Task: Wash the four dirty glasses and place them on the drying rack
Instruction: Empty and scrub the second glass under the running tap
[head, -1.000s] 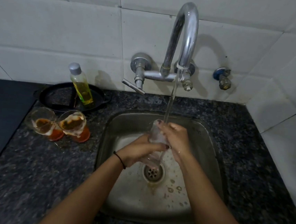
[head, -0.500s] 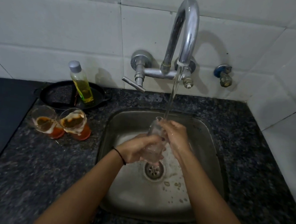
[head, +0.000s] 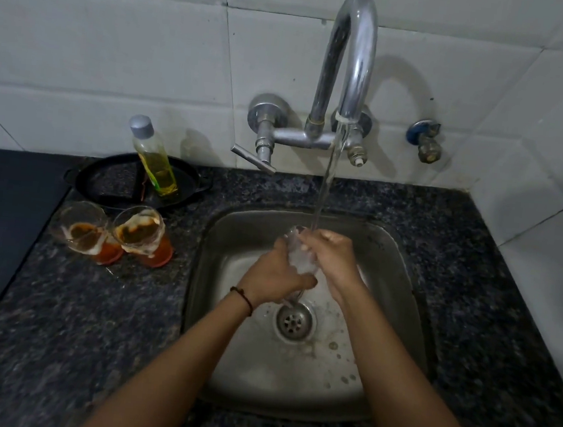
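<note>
Over the steel sink I hold a clear glass upright under the running tap. My left hand grips its lower part. My right hand wraps its upper part, fingers at the rim, where the water stream lands. Two dirty glasses with brown and orange residue stand on the dark granite counter left of the sink. No drying rack is in view.
A bottle of yellow liquid stands in a black tray behind the dirty glasses. A second valve sticks out of the tiled wall at the right. The drain lies below my hands.
Both hands with the glass have stayed under the stream, shifting only slightly; my right hand has slid a little on the upper part of the glass.
</note>
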